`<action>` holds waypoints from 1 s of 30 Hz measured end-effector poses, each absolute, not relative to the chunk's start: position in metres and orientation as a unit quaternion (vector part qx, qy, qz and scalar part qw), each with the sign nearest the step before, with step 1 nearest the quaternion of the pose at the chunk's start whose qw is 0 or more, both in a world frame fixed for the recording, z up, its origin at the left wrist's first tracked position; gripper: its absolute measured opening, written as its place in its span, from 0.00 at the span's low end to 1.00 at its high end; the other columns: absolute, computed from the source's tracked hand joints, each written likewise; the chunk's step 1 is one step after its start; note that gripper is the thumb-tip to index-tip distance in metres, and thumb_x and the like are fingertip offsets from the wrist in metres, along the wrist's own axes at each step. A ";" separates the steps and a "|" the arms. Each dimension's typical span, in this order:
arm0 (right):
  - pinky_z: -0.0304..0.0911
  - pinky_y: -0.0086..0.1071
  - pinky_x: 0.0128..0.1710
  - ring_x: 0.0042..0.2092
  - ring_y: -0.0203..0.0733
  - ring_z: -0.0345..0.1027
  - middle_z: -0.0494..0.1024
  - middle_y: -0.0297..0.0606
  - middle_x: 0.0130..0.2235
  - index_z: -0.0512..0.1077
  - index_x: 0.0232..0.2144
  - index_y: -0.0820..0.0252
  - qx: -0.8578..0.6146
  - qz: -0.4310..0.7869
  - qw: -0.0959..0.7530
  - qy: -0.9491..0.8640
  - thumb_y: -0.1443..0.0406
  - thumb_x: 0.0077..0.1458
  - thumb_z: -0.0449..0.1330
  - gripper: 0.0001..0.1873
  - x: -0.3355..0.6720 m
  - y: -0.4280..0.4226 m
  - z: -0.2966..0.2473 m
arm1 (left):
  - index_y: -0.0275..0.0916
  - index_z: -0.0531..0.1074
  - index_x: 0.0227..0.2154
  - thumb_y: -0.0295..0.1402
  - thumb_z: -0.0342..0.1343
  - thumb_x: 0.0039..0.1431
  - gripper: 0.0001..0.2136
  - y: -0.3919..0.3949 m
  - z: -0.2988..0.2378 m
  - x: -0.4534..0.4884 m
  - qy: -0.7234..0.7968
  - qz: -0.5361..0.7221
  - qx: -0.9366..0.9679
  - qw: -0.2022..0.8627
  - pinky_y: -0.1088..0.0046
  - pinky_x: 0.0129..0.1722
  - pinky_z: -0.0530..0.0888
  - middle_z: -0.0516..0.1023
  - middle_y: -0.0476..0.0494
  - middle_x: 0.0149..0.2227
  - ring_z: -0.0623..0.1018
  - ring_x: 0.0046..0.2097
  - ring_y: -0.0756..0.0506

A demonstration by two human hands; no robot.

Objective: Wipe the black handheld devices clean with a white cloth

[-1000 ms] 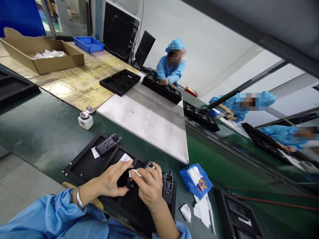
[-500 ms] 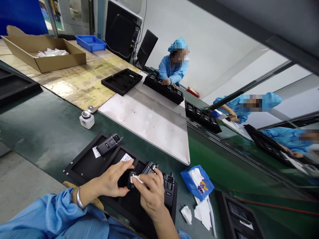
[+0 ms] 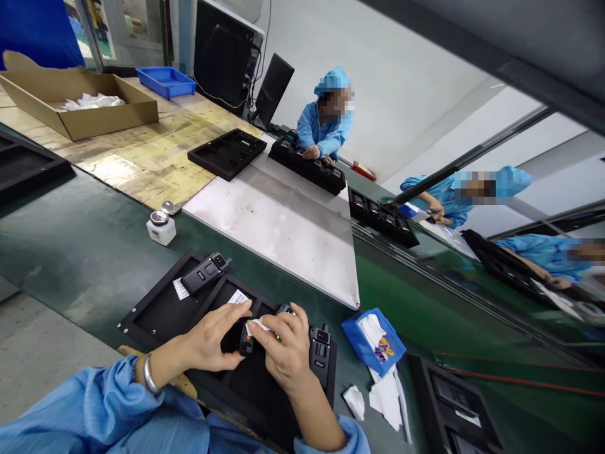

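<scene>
Over the near black tray, the left hand clamps a small black radio from its left side while the right hand pinches a white wipe against its top, both grips closed. To wipe well, I'd hold the radio steady just above its slot, keep the wipe folded flat under the fingertips, and rub in short strokes without knocking the radio just right. Farther left another radio lies on the tray; tissues sit right.
</scene>
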State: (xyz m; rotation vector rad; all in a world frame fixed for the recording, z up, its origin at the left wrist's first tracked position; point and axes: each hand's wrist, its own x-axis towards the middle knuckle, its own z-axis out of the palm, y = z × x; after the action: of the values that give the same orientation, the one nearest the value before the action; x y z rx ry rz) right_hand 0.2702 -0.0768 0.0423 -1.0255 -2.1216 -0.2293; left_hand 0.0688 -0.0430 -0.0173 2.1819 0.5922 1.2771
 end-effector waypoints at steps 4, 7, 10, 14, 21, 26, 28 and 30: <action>0.55 0.52 0.57 0.39 0.37 0.63 0.77 0.33 0.37 0.76 0.43 0.53 -0.409 -0.078 0.383 -0.824 0.77 0.59 0.56 0.18 0.270 -0.080 0.040 | 0.31 0.44 0.68 0.27 0.60 0.50 0.44 -0.043 -0.019 0.069 0.209 0.469 0.812 0.277 0.54 0.51 0.77 0.73 0.30 0.51 0.75 0.52 0.37; 0.54 0.54 0.58 0.39 0.38 0.63 0.78 0.33 0.38 0.77 0.43 0.53 -0.394 -0.092 0.380 -0.832 0.76 0.60 0.55 0.16 0.268 -0.079 0.040 | 0.32 0.45 0.68 0.27 0.60 0.50 0.44 -0.042 -0.019 0.068 0.213 0.472 0.812 0.272 0.54 0.51 0.77 0.73 0.30 0.52 0.74 0.52 0.37; 0.53 0.54 0.58 0.39 0.38 0.63 0.78 0.32 0.38 0.77 0.42 0.53 -0.395 -0.104 0.366 -0.836 0.75 0.60 0.56 0.16 0.267 -0.076 0.040 | 0.33 0.45 0.68 0.27 0.60 0.51 0.44 -0.042 -0.019 0.067 0.223 0.473 0.810 0.264 0.54 0.51 0.76 0.72 0.30 0.53 0.74 0.53 0.37; 0.54 0.54 0.57 0.39 0.39 0.63 0.78 0.34 0.38 0.77 0.44 0.55 -0.410 -0.102 0.372 -0.827 0.76 0.60 0.55 0.16 0.268 -0.081 0.039 | 0.32 0.45 0.68 0.26 0.59 0.50 0.44 -0.043 -0.016 0.068 0.214 0.460 0.815 0.281 0.54 0.51 0.77 0.73 0.30 0.52 0.75 0.52 0.36; 0.51 0.53 0.58 0.40 0.39 0.64 0.78 0.33 0.37 0.77 0.43 0.51 -0.453 -0.142 0.347 -0.809 0.75 0.61 0.54 0.17 0.277 -0.066 0.043 | 0.34 0.45 0.68 0.26 0.60 0.50 0.44 -0.041 -0.013 0.068 0.221 0.471 0.807 0.279 0.54 0.53 0.76 0.72 0.31 0.53 0.73 0.54 0.37; 0.54 0.52 0.56 0.41 0.39 0.65 0.75 0.35 0.38 0.77 0.43 0.51 -0.514 -0.111 0.384 -0.759 0.76 0.60 0.56 0.18 0.289 -0.076 0.038 | 0.33 0.46 0.68 0.26 0.60 0.50 0.44 -0.041 -0.015 0.068 0.219 0.467 0.807 0.286 0.55 0.52 0.76 0.72 0.31 0.52 0.74 0.53 0.38; 0.55 0.51 0.56 0.41 0.39 0.66 0.75 0.35 0.38 0.77 0.44 0.51 -0.518 -0.096 0.399 -0.751 0.77 0.60 0.56 0.18 0.287 -0.083 0.036 | 0.32 0.45 0.68 0.26 0.60 0.49 0.44 -0.041 -0.015 0.069 0.220 0.465 0.808 0.287 0.55 0.52 0.76 0.72 0.31 0.52 0.74 0.53 0.38; 0.56 0.50 0.56 0.41 0.38 0.66 0.75 0.34 0.38 0.77 0.44 0.50 -0.516 -0.084 0.413 -0.746 0.77 0.59 0.56 0.19 0.281 -0.086 0.035 | 0.32 0.46 0.68 0.26 0.60 0.49 0.44 -0.041 -0.015 0.070 0.225 0.465 0.807 0.287 0.56 0.52 0.76 0.72 0.32 0.52 0.74 0.53 0.38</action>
State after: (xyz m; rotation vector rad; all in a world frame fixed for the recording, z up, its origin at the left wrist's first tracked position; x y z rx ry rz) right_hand 0.2805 -0.0856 0.0350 -1.2968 -1.8765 -0.2123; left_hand 0.0704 -0.0411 -0.0147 2.1568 0.6002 1.2421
